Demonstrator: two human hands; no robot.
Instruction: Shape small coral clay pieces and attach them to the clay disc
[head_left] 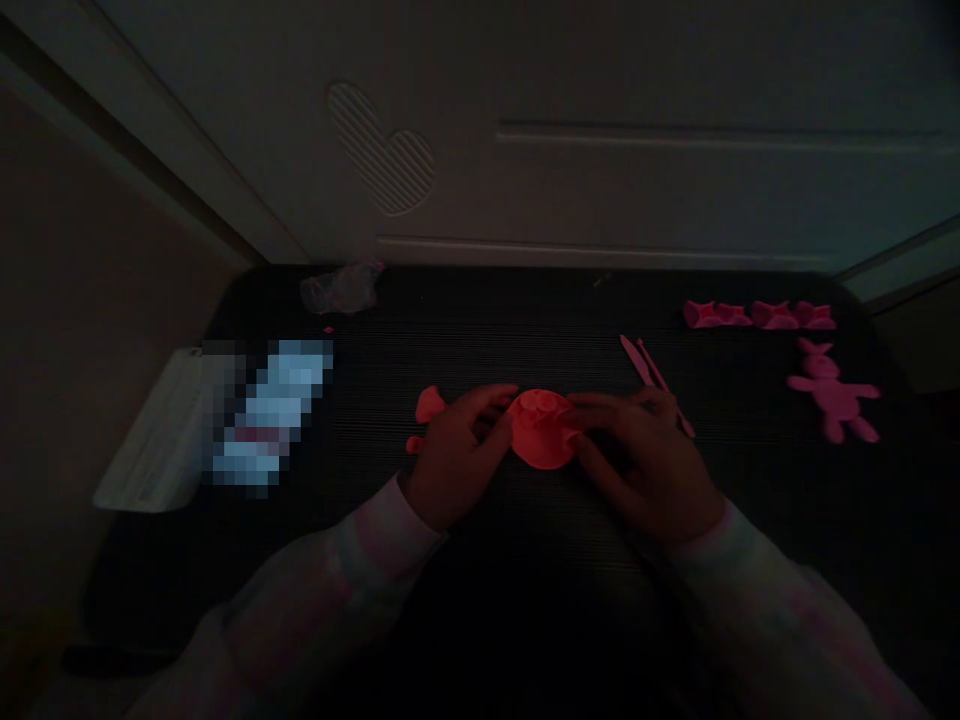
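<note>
The scene is very dim. A round red-pink clay piece point(541, 428) lies on a dark table point(525, 600), held between both hands. My left hand point(454, 455) grips its left side, fingers curled against it. My right hand point(645, 460) pinches its right side. Small pink clay scraps point(427, 408) sit just left of my left hand. Both wrists wear pale sleeves.
Two thin pink modelling tools point(651, 378) lie just right of my right hand. A pink clay figure point(831, 392) and a row of pink clay shapes point(757, 315) sit at far right. A crumpled clear wrapper point(339, 288) and a white packet point(161, 440) lie at left. A pale wall stands behind.
</note>
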